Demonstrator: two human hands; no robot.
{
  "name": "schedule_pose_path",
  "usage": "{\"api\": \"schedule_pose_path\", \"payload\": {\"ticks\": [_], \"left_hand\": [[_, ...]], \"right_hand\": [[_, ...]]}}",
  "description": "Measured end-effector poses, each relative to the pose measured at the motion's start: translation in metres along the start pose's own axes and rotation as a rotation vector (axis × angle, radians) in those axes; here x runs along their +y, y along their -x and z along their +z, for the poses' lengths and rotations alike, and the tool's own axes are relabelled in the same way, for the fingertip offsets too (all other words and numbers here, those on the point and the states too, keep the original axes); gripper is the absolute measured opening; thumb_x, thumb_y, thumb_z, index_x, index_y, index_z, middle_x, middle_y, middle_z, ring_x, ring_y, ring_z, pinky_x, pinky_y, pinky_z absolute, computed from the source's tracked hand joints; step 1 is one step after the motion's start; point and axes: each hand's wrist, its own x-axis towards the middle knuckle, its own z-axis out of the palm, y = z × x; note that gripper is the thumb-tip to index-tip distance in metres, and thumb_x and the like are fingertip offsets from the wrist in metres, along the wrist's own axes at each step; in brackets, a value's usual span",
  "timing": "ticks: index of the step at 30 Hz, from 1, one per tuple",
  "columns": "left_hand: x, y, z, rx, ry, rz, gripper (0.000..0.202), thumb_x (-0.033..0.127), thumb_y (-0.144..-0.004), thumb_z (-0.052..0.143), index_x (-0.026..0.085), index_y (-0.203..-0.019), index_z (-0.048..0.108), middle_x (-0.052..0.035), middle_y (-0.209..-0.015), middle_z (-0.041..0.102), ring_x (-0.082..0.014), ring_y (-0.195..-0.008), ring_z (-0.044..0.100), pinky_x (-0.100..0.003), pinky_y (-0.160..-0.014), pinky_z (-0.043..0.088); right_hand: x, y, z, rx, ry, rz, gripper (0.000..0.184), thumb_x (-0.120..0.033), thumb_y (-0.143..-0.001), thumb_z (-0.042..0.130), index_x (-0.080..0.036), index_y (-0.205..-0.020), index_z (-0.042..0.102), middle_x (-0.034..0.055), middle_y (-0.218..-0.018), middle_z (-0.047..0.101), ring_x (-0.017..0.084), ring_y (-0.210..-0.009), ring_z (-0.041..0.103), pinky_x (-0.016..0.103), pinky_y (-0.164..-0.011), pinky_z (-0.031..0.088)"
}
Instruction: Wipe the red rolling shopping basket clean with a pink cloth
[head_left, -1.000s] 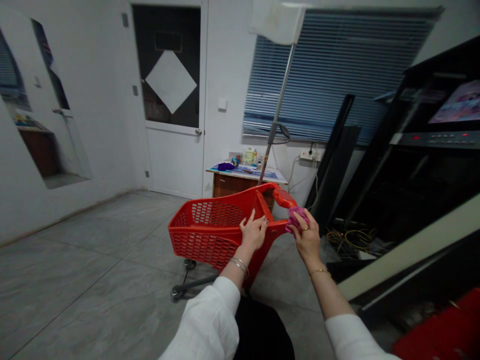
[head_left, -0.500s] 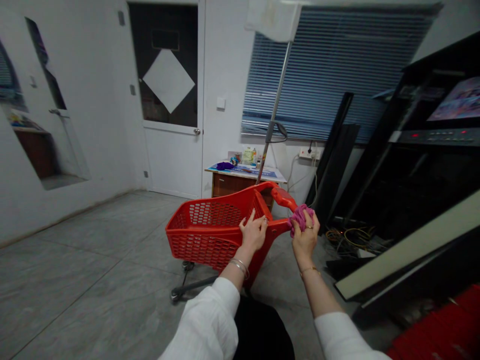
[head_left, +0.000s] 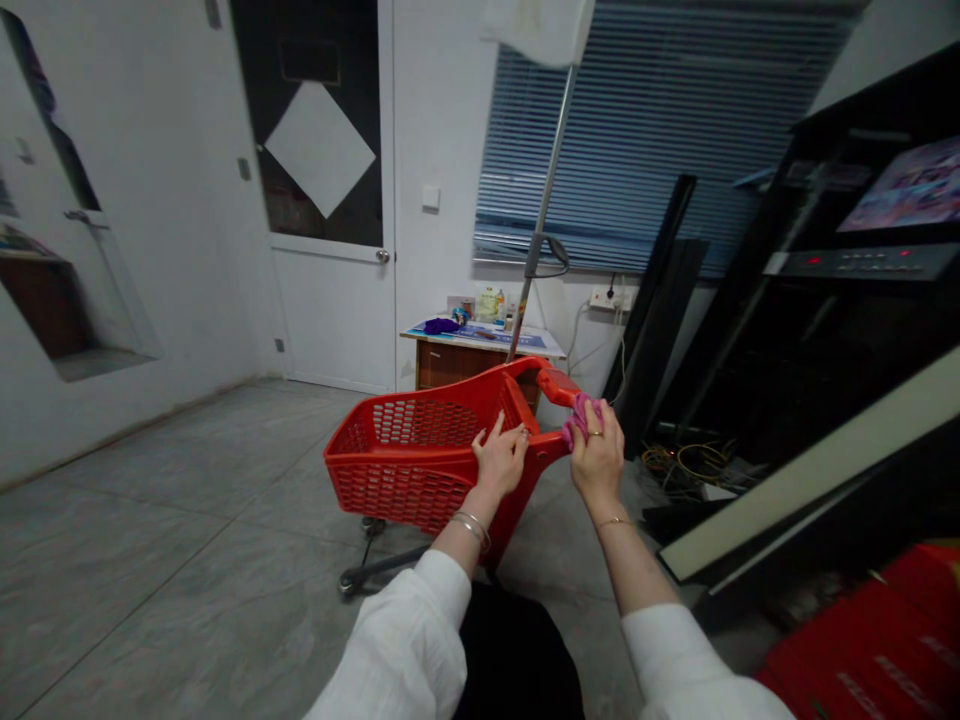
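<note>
A red plastic shopping cart (head_left: 409,455) with perforated sides stands in front of me, its handle end toward my right. My left hand (head_left: 501,458) rests on the near rim of the basket, its fingers spread. My right hand (head_left: 598,450) is closed around a crumpled pink cloth (head_left: 577,420), pressed against the corner of the cart's red handle (head_left: 556,385). Part of the cloth is hidden under my fingers. A metal pole (head_left: 553,170) with a grey clip and a white panel on top rises behind the basket.
A small desk (head_left: 480,345) with bottles and a purple cloth (head_left: 441,326) stands at the wall beyond the cart. To the right are dark leaning panels (head_left: 664,300), loose cables (head_left: 701,460), a long pale board (head_left: 810,470) and red boxes (head_left: 862,640). A white door (head_left: 330,310) is behind.
My right hand and the pink cloth have shifted slightly left and up along the handle. My left hand stays on the rim. The view has turned a little to the right.
</note>
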Motion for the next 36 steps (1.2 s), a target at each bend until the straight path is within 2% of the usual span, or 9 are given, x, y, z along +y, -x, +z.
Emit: {"api": "schedule_pose_path", "payload": {"ticks": [3,6,9,15,19,22,30,33,36], "left_hand": [[0.0,0.001,0.002,0.013,-0.004,-0.001,0.036,0.037,-0.102,0.034,0.035,-0.112,0.068,0.0041,-0.131,0.065,-0.0178,-0.145,0.032,-0.05,-0.114,0.021],[-0.002,0.002,-0.001,0.002,-0.014,-0.006,0.035,0.037,-0.102,0.034,0.035,-0.115,0.067,0.0036,-0.132,0.065,-0.0169,-0.145,0.031,-0.049,-0.114,0.021],[-0.005,0.002,-0.003,-0.004,-0.009,0.006,0.034,0.036,-0.102,0.035,0.035,-0.113,0.067,0.0046,-0.132,0.065,-0.0165,-0.145,0.031,-0.048,-0.113,0.021],[-0.002,0.003,-0.001,0.0,-0.007,0.018,0.036,0.038,-0.103,0.033,0.036,-0.112,0.068,0.0055,-0.132,0.065,-0.0165,-0.146,0.03,-0.049,-0.114,0.022],[-0.006,0.007,-0.004,-0.011,-0.082,0.028,0.042,0.039,-0.103,0.027,0.036,-0.13,0.059,0.0031,-0.145,0.054,-0.0183,-0.149,0.021,-0.049,-0.115,0.025],[-0.011,0.012,-0.006,0.089,-0.214,-0.103,0.046,0.036,-0.102,0.026,0.032,-0.14,0.051,-0.0011,-0.154,0.041,-0.0246,-0.151,0.012,-0.055,-0.117,0.019],[-0.021,0.016,-0.013,0.032,-0.24,-0.053,0.047,0.031,-0.101,0.024,0.033,-0.14,0.051,0.0004,-0.152,0.045,-0.022,-0.15,0.016,-0.053,-0.12,0.015],[-0.025,0.016,-0.015,0.045,-0.241,-0.037,0.048,0.031,-0.101,0.022,0.031,-0.137,0.055,0.0007,-0.15,0.048,-0.0207,-0.15,0.018,-0.051,-0.122,0.011],[-0.026,0.016,-0.012,0.058,-0.219,-0.038,0.047,0.032,-0.102,0.023,0.032,-0.134,0.057,0.0018,-0.147,0.05,-0.0196,-0.15,0.019,-0.051,-0.122,0.01]], "right_hand": [[-0.012,0.013,0.003,0.101,0.033,0.058,0.053,-0.036,-0.099,0.038,-0.021,-0.149,0.037,0.0156,-0.151,0.038,0.03,-0.142,0.03,0.051,-0.109,0.038],[-0.025,0.032,-0.001,0.055,0.083,-0.169,0.049,-0.028,-0.097,0.042,-0.024,-0.146,0.042,0.011,-0.149,0.043,0.032,-0.147,0.019,0.054,-0.113,0.031],[-0.023,0.023,-0.012,-0.079,0.124,-0.314,0.044,-0.029,-0.096,0.048,-0.025,-0.14,0.051,0.0076,-0.144,0.051,0.029,-0.141,0.032,0.051,-0.114,0.029],[-0.013,-0.031,-0.021,-0.19,0.16,-0.107,0.031,-0.029,-0.094,0.048,-0.019,-0.114,0.069,0.0105,-0.122,0.065,0.023,-0.108,0.054,0.037,-0.095,0.042],[-0.014,-0.031,-0.024,-0.206,0.175,-0.131,0.029,-0.029,-0.094,0.048,-0.02,-0.11,0.07,0.0091,-0.119,0.067,0.023,-0.103,0.053,0.036,-0.092,0.039],[-0.017,-0.026,-0.026,-0.193,0.202,-0.129,0.029,-0.03,-0.093,0.048,-0.019,-0.106,0.071,0.0089,-0.117,0.067,0.023,-0.102,0.053,0.037,-0.09,0.039],[-0.08,0.002,-0.014,-0.306,0.154,-0.298,0.028,-0.028,-0.093,0.049,-0.02,-0.111,0.069,0.0102,-0.123,0.066,0.026,-0.109,0.051,0.042,-0.098,0.034],[-0.064,-0.011,-0.019,-0.389,0.158,-0.33,0.029,-0.034,-0.095,0.048,-0.021,-0.108,0.071,0.0091,-0.119,0.067,0.024,-0.102,0.054,0.037,-0.091,0.037],[-0.026,-0.033,-0.027,-0.365,0.204,-0.222,0.03,-0.034,-0.095,0.047,-0.02,-0.103,0.073,0.0094,-0.111,0.068,0.021,-0.092,0.056,0.035,-0.086,0.039]]}}
